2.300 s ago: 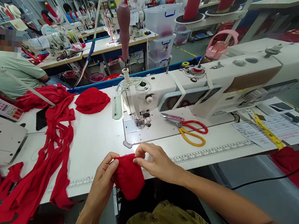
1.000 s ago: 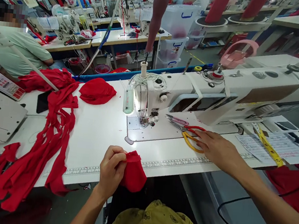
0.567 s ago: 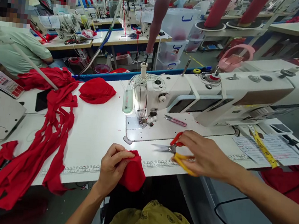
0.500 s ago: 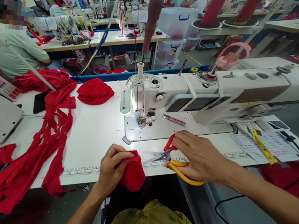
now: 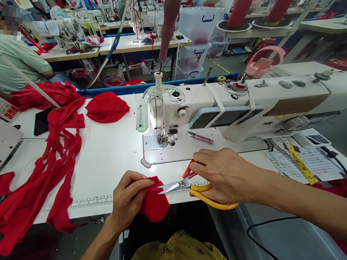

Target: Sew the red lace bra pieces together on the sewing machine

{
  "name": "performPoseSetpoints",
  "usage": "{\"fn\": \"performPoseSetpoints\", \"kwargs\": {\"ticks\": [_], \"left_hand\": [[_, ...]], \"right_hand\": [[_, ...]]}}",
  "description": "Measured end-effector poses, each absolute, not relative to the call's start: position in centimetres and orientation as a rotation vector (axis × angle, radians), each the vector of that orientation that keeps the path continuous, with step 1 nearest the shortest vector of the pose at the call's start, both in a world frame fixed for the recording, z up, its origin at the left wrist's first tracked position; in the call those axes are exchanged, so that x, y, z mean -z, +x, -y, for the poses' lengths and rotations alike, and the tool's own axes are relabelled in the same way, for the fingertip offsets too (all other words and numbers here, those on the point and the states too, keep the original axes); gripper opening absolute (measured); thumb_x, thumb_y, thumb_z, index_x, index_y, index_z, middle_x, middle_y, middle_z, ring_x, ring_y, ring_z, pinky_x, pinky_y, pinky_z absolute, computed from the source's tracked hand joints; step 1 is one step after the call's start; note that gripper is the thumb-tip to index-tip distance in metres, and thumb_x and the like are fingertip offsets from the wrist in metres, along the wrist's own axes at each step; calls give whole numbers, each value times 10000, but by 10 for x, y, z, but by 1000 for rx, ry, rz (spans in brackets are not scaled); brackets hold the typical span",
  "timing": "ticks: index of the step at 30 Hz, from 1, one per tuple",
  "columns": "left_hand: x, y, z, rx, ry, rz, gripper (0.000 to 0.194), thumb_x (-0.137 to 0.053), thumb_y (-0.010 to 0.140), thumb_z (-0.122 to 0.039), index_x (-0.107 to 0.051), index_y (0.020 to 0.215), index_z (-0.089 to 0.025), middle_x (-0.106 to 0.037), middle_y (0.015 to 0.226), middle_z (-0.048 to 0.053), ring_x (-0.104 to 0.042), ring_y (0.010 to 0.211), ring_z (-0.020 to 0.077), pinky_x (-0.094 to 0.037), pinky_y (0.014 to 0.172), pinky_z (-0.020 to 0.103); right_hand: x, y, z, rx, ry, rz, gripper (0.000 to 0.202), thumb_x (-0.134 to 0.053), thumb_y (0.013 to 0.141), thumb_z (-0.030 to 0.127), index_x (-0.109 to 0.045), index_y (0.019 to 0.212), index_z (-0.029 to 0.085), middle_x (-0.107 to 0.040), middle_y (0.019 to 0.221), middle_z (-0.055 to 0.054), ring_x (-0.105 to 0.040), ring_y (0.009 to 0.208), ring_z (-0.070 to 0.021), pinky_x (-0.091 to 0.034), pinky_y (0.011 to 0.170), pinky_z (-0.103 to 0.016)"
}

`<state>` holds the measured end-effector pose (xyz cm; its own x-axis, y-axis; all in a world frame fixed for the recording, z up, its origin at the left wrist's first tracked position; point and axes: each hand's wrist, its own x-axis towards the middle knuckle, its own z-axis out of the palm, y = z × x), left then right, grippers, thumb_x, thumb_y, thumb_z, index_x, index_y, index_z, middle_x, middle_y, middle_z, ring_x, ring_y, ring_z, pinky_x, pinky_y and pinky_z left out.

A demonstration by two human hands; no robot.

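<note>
Over the table's front edge, my left hand (image 5: 129,195) pinches a small piece of red fabric (image 5: 155,204) by its upper corner. The rest of the cloth hangs below my fingers. My right hand (image 5: 215,173) is wrapped round scissors (image 5: 183,183) with one red and one yellow handle. Their blades point left and stand slightly parted, with the tips at the upper right edge of the red fabric. Whether the tips touch the cloth, I cannot tell. Behind both hands stands a white sewing machine (image 5: 213,105), its needle area lit.
Long red fabric strips (image 5: 55,159) drape over the left side of the table, near a bunched red cloth (image 5: 107,107). Thread snips (image 5: 200,137) lie on the machine bed. A yellow tape measure (image 5: 300,162) rests on papers at right. A person in pale green (image 5: 16,59) sits at left.
The scissors have moved left, bringing their blade tips to the red fabric. My left hand has hardly moved and still pinches the cloth. The whole view has shifted slightly.
</note>
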<state>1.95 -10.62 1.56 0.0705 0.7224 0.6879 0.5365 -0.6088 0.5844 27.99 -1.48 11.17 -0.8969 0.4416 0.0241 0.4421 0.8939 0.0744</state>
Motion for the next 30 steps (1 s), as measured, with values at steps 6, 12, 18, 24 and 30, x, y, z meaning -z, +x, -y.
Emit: {"fn": "performPoseSetpoints", "kwargs": {"ticks": [6, 12, 18, 24, 30], "left_hand": [[-14, 19, 106, -1534, 2158, -1256, 335, -606, 875, 6, -700, 1080, -242, -584, 957, 3, -623, 866, 108, -545, 712, 215], [-13, 19, 105, -1520, 2152, -1227, 326, -606, 882, -14, -707, 1082, -251, -591, 960, 11, -631, 862, 120, -551, 699, 232], [-14, 21, 104, -1507, 2123, -1222, 337, -613, 880, -26, -719, 1076, -278, -599, 944, 9, -638, 842, 124, -549, 680, 235], [-13, 23, 103, -1516, 2101, -1190, 350, -609, 873, -20, -730, 1073, -281, -602, 938, 10, -644, 841, 127, -546, 688, 238], [-17, 18, 99, -1468, 1844, -1404, 186, -654, 882, -140, -748, 965, -277, -598, 844, -4, -608, 768, 115, -510, 653, 219]], "right_hand": [[-117, 278, 11, 122, -701, 3116, 248, -611, 876, 398, -634, 834, 154, -633, 807, -74, -578, 721, -191, -138, 551, -310], [-117, 276, 10, 102, -672, 3147, 265, -619, 877, 419, -628, 834, 157, -625, 796, -69, -559, 698, -178, -138, 549, -302], [-116, 277, 8, 166, -637, 3122, 268, -644, 855, 430, -611, 789, 172, -609, 757, -50, -540, 655, -166, -137, 536, -307], [-118, 278, 6, 124, -611, 3150, 279, -653, 852, 445, -628, 784, 175, -613, 754, -50, -549, 669, -171, -165, 538, -304], [-100, 300, -3, 36, -905, 3046, 301, -620, 878, 467, -639, 795, 178, -645, 774, -57, -576, 667, -188, -226, 538, -288]]}}
